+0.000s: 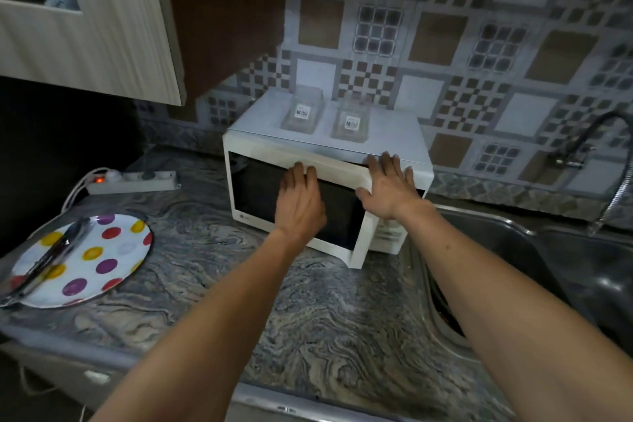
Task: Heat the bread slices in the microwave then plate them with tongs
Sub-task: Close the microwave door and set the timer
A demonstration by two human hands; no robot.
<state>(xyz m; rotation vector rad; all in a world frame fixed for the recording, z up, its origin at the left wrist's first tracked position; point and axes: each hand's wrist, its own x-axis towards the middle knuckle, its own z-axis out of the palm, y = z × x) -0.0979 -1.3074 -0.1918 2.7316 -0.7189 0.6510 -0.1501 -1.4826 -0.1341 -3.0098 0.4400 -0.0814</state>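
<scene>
Bread slices are not in view — perhaps behind the microwave door (301, 202), which stands ajar, hinged left. Left hand (299, 204) lies flat on its glass; right hand (388, 187), spread and empty, presses the free edge.

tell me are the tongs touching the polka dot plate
Touching. The head view shows the tongs lying across the left part of the polka dot plate, resting on its surface, with one end overhanging the rim.
</scene>
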